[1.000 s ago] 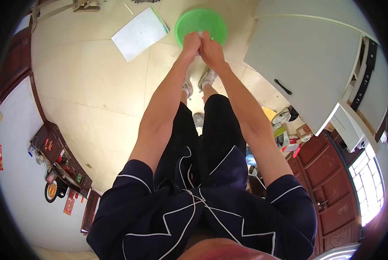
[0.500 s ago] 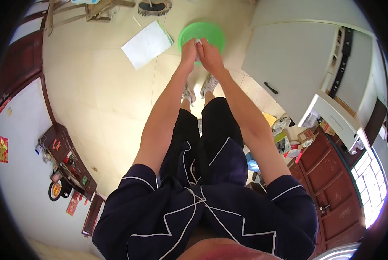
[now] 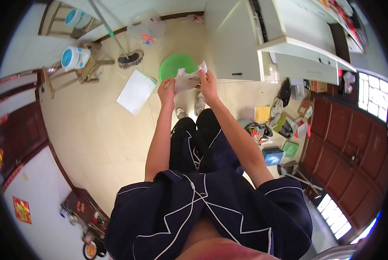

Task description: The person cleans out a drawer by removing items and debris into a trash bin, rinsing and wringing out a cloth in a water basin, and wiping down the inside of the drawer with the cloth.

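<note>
A thin, crumpled white cloth (image 3: 186, 81) is stretched between my two hands in front of me. My left hand (image 3: 166, 90) pinches its left edge, and the opposite side is gripped by my right hand (image 3: 208, 86). Beyond the cloth, a round green basin (image 3: 171, 65) sits on the tiled floor, partly covered by it. What the basin holds cannot be made out.
Left of the basin lies a flat white sheet (image 3: 136, 92). A mop (image 3: 131, 59) leans behind it, near a wooden stool (image 3: 90, 71) bearing a blue-and-white container (image 3: 75, 57). A white cabinet (image 3: 233, 43) stands right; shoes (image 3: 276, 107) and boxes (image 3: 273, 156) line the right floor.
My hands were together over the basin with the cloth bunched between them. They have moved apart and nearer me, and the cloth is spread out. The camera view has tilted up.
</note>
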Available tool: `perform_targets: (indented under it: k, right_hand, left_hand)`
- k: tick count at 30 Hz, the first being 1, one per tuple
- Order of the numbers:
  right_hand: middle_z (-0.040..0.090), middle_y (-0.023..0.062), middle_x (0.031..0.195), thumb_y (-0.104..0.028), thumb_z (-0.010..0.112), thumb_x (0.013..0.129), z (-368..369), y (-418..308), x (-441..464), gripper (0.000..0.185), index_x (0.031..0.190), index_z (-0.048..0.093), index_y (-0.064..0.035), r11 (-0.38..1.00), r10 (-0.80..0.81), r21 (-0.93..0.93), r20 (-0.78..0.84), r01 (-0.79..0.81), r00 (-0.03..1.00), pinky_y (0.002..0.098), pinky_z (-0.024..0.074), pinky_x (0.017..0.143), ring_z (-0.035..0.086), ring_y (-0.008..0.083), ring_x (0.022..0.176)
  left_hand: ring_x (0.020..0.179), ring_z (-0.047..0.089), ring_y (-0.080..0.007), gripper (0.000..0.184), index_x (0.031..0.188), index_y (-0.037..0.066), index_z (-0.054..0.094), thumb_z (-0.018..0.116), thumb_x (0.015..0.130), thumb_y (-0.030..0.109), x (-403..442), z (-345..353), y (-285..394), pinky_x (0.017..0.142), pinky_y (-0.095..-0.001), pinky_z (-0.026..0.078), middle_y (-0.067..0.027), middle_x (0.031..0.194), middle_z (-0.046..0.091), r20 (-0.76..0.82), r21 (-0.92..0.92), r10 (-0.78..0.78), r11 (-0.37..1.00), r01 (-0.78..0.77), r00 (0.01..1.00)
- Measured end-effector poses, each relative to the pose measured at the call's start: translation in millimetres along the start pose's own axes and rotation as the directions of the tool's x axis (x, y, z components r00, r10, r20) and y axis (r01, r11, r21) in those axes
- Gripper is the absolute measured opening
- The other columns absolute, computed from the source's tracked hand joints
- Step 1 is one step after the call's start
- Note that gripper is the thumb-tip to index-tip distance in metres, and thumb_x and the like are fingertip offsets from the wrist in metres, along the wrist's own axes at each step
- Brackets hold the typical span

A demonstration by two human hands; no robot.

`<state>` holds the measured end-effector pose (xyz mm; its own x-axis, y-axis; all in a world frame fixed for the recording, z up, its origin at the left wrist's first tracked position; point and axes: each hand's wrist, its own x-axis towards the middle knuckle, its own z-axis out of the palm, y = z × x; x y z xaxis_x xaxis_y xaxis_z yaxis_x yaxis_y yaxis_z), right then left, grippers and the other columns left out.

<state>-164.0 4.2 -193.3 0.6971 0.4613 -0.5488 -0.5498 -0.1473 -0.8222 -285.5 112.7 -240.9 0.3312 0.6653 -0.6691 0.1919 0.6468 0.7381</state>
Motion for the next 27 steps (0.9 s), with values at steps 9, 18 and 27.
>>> perform_targets:
  k: [9,18,27]
  right_hand:
    - [0.057,-0.0022,0.076,-0.026,0.055,0.104,-92,-41,-45,0.026,0.100,0.059,-0.0008,0.845,-0.453,-0.394,-0.172,0.361,0.875,0.0248,0.0464,0.061,0.053,0.0060,0.070]
    - [0.045,-0.0063,0.069,-0.019,0.062,0.101,-196,-159,-61,0.020,0.089,0.053,-0.0045,0.791,-0.594,-0.063,-0.321,0.609,0.738,0.0215,0.0322,0.053,0.036,0.0018,0.062]
    - [0.058,-0.0017,0.079,-0.011,0.066,0.097,-265,-281,-25,0.016,0.099,0.053,-0.0019,0.689,-0.725,-0.024,-0.057,0.725,0.687,0.0194,0.0369,0.057,0.048,0.0025,0.068]
  left_hand:
    - [0.086,0.062,-0.0115,0.022,0.095,-0.001,0.067,0.067,0.095,0.021,-43,86,29,0.077,-0.0247,0.048,-0.0065,0.101,0.072,0.243,0.230,0.627,0.704,-0.672,0.740]
    - [0.065,0.048,-0.0057,0.022,0.087,0.002,0.063,0.066,0.096,0.022,-136,224,97,0.055,-0.0235,0.035,0.0012,0.075,0.061,0.292,0.124,0.754,0.580,-0.805,0.588]
    - [0.063,0.037,-0.0014,0.019,0.093,0.002,0.057,0.062,0.100,0.018,-183,336,151,0.054,-0.0199,0.031,0.0064,0.071,0.048,0.130,0.095,0.900,0.406,-0.909,0.416]
